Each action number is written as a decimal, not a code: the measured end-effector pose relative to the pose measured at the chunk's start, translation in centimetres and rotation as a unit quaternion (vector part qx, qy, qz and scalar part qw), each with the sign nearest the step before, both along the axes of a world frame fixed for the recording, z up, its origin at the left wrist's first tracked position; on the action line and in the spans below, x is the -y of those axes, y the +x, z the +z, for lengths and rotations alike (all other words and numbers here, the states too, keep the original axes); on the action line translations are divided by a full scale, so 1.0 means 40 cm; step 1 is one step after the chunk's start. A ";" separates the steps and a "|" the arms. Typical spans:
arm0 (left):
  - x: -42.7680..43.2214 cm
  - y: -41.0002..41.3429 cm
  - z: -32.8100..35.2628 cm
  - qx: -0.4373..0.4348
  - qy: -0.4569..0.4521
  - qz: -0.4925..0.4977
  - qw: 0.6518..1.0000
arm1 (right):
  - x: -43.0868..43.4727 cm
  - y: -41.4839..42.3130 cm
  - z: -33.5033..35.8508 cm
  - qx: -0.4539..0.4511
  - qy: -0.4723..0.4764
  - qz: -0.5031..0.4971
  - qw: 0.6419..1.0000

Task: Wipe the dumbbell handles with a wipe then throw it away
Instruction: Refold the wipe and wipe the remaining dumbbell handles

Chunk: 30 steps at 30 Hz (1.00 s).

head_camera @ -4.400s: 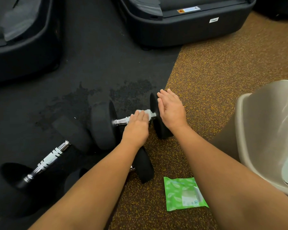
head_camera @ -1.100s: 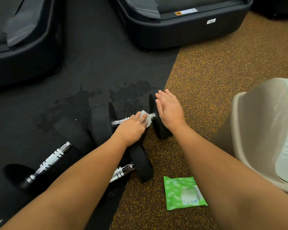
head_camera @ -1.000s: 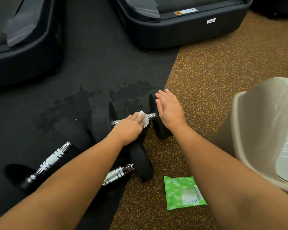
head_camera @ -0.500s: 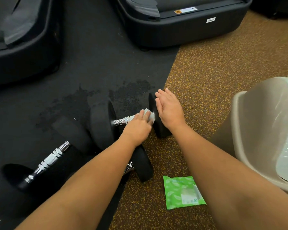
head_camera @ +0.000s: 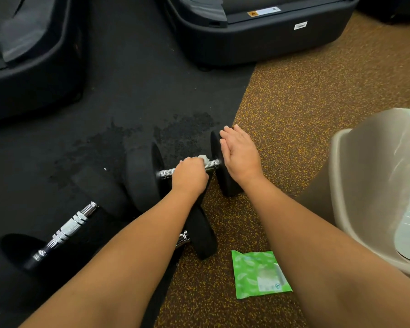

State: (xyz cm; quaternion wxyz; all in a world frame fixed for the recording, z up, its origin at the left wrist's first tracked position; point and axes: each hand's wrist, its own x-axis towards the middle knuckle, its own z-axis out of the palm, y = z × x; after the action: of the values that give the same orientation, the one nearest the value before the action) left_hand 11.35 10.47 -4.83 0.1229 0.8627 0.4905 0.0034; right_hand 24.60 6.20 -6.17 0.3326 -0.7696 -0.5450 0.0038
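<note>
Left hand [head_camera: 190, 174] slid leftward from right plate [head_camera: 227, 185], gripping wipe [head_camera: 202, 159] round dumbbell handle [head_camera: 166, 174] (axis left–right, bare chrome farther left); right hand [head_camera: 240, 154] flat, steadying that plate.

Floor [head_camera: 294, 102]: dumbbells [head_camera: 140, 183], wipe packet [head_camera: 258, 273], bin [head_camera: 365, 181].

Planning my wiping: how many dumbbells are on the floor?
3 dumbbells: one under the left hand, one far left on the mat, one mostly hidden beneath the left forearm.
</note>
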 end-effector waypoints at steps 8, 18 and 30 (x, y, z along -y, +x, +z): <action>0.008 -0.011 -0.042 0.020 0.021 -0.158 0.987 | 0.000 0.001 -0.006 0.007 -0.006 -0.004 1.000; -0.071 0.027 0.010 -0.019 -0.085 0.065 0.994 | -0.001 0.005 -0.003 0.011 -0.029 -0.003 1.000; -0.036 0.004 -0.015 0.037 -0.042 -0.104 0.993 | 0.000 0.001 -0.003 0.019 -0.032 -0.003 0.999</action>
State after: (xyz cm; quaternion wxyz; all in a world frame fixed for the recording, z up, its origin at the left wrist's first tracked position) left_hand 11.50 11.92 -5.43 0.1770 0.9024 0.3928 0.0020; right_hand 24.62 6.21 -6.28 0.2973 -0.7814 -0.5486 0.0059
